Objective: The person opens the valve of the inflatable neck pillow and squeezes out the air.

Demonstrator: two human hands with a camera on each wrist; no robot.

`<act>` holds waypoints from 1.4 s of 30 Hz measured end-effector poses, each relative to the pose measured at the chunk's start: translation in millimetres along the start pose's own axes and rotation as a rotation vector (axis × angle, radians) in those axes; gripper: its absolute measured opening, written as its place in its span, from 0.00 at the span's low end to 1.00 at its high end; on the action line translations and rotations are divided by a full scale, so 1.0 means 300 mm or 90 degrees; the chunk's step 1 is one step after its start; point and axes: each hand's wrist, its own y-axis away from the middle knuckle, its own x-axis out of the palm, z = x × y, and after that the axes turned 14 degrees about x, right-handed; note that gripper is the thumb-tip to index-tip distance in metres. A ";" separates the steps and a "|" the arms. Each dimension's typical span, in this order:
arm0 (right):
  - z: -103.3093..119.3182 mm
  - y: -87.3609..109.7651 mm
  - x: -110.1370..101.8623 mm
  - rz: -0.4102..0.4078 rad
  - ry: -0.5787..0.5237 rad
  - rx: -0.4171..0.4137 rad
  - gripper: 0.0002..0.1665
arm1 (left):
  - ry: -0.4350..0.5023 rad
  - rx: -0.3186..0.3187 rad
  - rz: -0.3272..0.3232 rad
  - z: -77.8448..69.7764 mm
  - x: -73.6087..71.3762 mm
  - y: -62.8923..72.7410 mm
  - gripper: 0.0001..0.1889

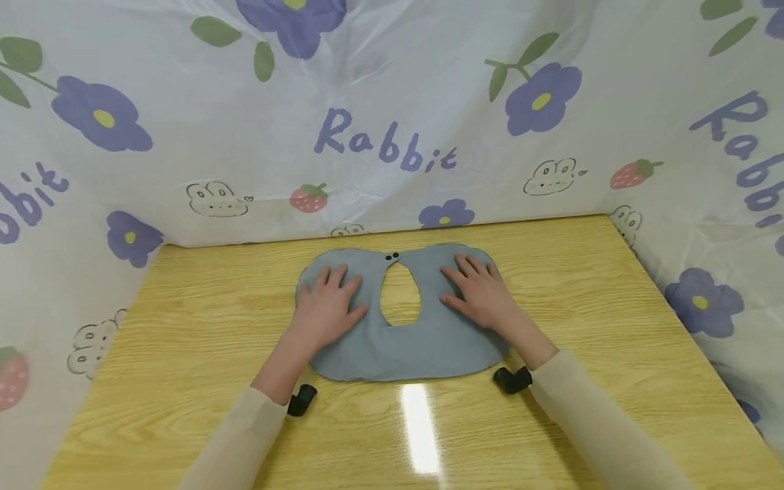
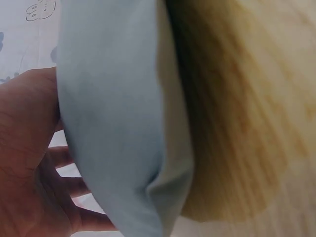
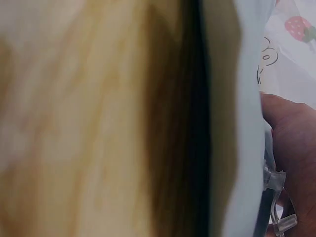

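Note:
A grey-blue inflatable neck pillow lies on the wooden table, with an oval hole in its middle. Two black snaps join its ends at the far edge. My left hand rests on its left side with fingers spread. On the opposite side lies my right hand, its fingers straight and apart. The left wrist view shows the pillow's edge standing thick beside the palm. Clear plastic valves stick out near the right palm, which partly leaves the right wrist view.
The light wooden table runs back to a white cloth wall printed with flowers, rabbits and strawberries. Similar cloth stands at both sides. Black wrist cameras sit under the cream sleeves. A light reflection shines on the table's front.

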 end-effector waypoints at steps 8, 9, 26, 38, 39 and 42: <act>0.007 -0.011 0.000 0.009 -0.004 0.013 0.37 | 0.008 0.008 -0.028 0.017 0.006 0.001 0.30; 0.006 -0.011 -0.001 0.010 -0.004 0.014 0.37 | 0.008 0.010 -0.028 0.018 0.005 -0.002 0.30; 0.012 0.034 -0.025 0.007 -0.047 0.008 0.37 | 0.016 0.040 -0.083 0.002 -0.041 0.052 0.25; 0.026 0.105 -0.014 -0.032 -0.011 -0.013 0.37 | -0.036 0.073 -0.077 -0.075 0.015 0.115 0.25; 0.028 0.106 -0.010 -0.033 -0.009 -0.013 0.38 | -0.040 0.073 -0.079 -0.076 0.019 0.118 0.25; 0.028 0.106 0.002 -0.037 -0.002 -0.011 0.37 | -0.043 0.073 -0.085 -0.078 0.030 0.123 0.25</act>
